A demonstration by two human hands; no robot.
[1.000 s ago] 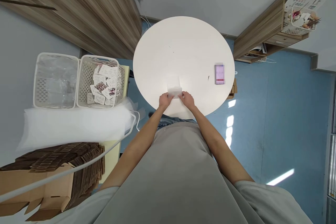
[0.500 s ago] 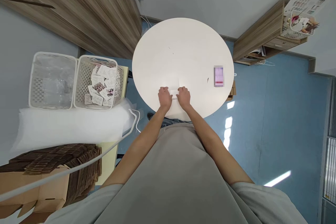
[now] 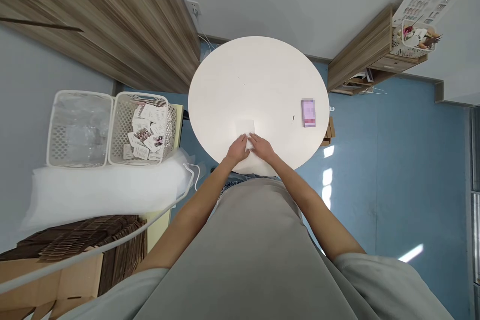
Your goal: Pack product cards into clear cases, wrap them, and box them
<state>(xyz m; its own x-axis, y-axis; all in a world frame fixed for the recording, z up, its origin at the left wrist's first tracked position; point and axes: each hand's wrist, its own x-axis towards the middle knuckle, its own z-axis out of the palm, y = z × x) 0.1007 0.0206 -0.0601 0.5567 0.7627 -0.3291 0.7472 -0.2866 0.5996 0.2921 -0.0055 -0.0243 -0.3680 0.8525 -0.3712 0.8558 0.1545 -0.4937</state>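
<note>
A thin white sheet lies near the front edge of the round white table, hard to tell from the tabletop. Its near part is folded or rolled into a small white bundle between my hands. My left hand closes on the bundle's left side, fingers bent inward. From the right, my right hand grips the same bundle, its fingertips almost meeting those of the left. Whether anything is wrapped inside is hidden.
A pixelated pink phone-like object lies at the table's right. On the left stand a white basket of printed cards, a basket with clear plastic, a white foam-like roll and stacked brown cardboard.
My hands have come closer together and shifted slightly towards me. More of the white sheet now shows flat beyond my fingers. The whole view has tilted a little.
</note>
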